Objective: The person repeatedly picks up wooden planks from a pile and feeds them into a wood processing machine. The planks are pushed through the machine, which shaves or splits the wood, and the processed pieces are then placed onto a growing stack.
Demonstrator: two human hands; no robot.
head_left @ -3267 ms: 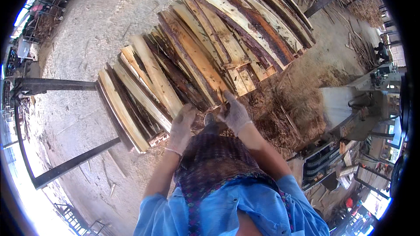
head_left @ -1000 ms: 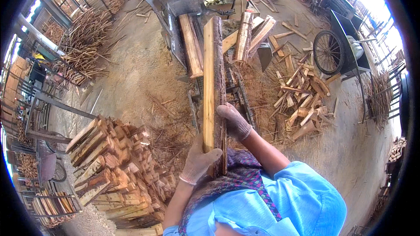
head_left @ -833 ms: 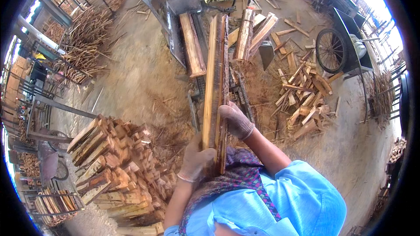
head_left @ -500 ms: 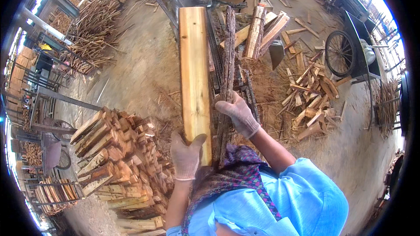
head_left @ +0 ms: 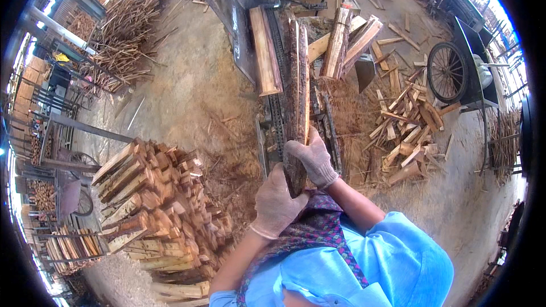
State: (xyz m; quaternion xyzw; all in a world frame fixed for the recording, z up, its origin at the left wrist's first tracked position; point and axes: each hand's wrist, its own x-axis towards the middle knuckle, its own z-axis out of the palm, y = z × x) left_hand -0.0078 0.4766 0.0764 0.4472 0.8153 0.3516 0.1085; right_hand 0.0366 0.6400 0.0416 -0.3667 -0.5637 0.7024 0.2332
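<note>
Both my gloved hands hold a long bark-covered wooden slab (head_left: 294, 88), which points away from me. A pale sawn edge shows along its right side. My left hand (head_left: 277, 202) is closed at its near end, against the left side, with the fingertips partly hidden. Farther up, my right hand (head_left: 314, 159) wraps round the right side, thumb across the bark. Just beyond and to the left, a shorter split piece of wood (head_left: 265, 51) lies on the metal machine beside a dark chain track (head_left: 277, 51).
Split logs (head_left: 337, 45) rest at the machine's right side. A large firewood stack (head_left: 165, 204) stands at my left, and a loose heap of offcuts (head_left: 412, 125) lies at right near a wheeled cart (head_left: 447, 72). Thin sticks (head_left: 128, 37) are piled far left.
The wide pale board face no longer shows. My left hand has moved right to the bark-covered slab beside my right hand. A shorter piece on the machine is now visible.
</note>
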